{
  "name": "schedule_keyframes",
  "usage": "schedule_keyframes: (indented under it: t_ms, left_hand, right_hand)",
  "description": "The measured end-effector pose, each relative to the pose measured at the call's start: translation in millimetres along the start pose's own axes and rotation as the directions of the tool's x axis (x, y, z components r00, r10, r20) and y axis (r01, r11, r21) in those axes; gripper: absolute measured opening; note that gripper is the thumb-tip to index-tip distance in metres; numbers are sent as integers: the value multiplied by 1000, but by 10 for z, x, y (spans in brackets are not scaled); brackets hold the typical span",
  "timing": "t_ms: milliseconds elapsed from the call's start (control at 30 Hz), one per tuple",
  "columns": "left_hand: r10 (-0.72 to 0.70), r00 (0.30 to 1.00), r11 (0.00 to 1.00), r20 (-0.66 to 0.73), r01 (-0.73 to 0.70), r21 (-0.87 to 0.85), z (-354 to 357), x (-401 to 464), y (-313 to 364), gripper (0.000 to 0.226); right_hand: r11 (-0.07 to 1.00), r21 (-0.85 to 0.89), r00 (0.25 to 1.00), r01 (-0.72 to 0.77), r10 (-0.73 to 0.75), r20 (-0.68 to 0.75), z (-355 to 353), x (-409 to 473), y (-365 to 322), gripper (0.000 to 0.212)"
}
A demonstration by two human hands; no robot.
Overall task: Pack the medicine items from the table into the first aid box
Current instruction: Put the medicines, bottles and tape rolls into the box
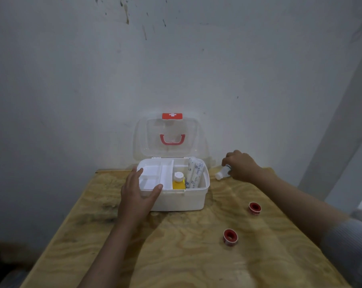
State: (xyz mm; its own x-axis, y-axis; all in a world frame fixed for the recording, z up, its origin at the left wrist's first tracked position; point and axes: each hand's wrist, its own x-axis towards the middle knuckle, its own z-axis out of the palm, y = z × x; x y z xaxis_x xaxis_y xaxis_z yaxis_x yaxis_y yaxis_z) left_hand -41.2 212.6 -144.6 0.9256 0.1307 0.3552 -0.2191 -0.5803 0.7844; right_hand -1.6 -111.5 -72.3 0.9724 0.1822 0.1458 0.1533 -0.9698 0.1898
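Note:
A white first aid box [182, 201] stands open at the far end of the table, its clear lid [169, 140] upright against the wall. Inside it are a yellow bottle with a white cap [178, 180] and two wrapped white bandage rolls [193, 173]. My left hand [137, 194] rests on the box's front left corner, fingers spread over the white inner tray [155, 175]. My right hand [241, 166] grips a small clear bottle with a white cap [222, 173], tilted just right of the box. Two red tape rolls [255, 208] [230, 237] lie on the table.
The plywood table [186, 256] is pushed against a white wall [176, 69]. Its left edge runs diagonally toward a dark floor, and its right edge lies under my right forearm. A white pillar [338, 132] stands at the right.

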Motion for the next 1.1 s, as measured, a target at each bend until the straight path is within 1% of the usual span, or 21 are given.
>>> schedule_keyframes:
  t_ms: [67,133,267,367,467,533,600,633,667,733,800,867,933,1000,1100]
  left_hand:
    - [-2,1000,1000,9,2,-2,25,-10,-2,78]
    - [2,1000,1000,12,-2,-3,33,-17,6,78]
    - [10,1000,1000,6,-10,-7,19,-6,2,77]
    - [3,1000,1000,6,-3,4,24,-20,-17,78]
    - [12,1000,1000,-3,-12,5,23,-8,-20,77]
    - [20,1000,1000,-14,-20,1,6,19,-18,76]
    - [26,999,1000,-24,-26,5,-8,34,-22,76]
    - [28,999,1000,-29,-28,4,-13,34,-26,76]
    - [30,999,1000,-34,-30,3,-14,32,-32,76]
    - [34,998,999,-43,-34,4,-8,32,-46,75]
    - [38,998,999,-45,-39,-2,4,42,-45,75]
    - [33,999,999,-41,-34,-15,20,53,-37,74]
    - [21,999,1000,-35,-22,-15,42,49,-42,74]
    - [11,1000,1000,-25,-12,-15,59,36,-52,74]
    - [19,1000,1000,-7,-19,-18,88,22,-27,73]
  right_hand:
    - [997,-74,999,15,-12,29,128,-15,1,43]
    - [995,-97,999,15,-11,48,227,-2,-1,45]
    - [994,-104,998,-11,17,56,368,68,-34,39]
    - [993,-116,1000,-2,2,-2,451,53,-55,33]
    - [992,-122,988,10,-28,-149,459,22,17,34]
    - [999,-30,957,15,-23,-290,365,0,80,28]
    - [988,147,907,36,30,-419,213,-46,96,22]
    - [965,256,876,49,82,-474,127,-81,82,22]
    - [928,368,843,64,147,-517,37,-116,62,22]
    - [818,560,773,127,272,-573,-182,-182,12,21]
    - [714,673,743,194,341,-576,-422,-230,-49,18]
    - [644,728,750,235,356,-557,-619,-258,-138,17]
    - [598,761,786,252,332,-521,-708,-273,-260,16]
    - [590,769,835,246,275,-477,-706,-295,-389,16]
    - [624,752,897,214,179,-405,-643,-320,-515,19]
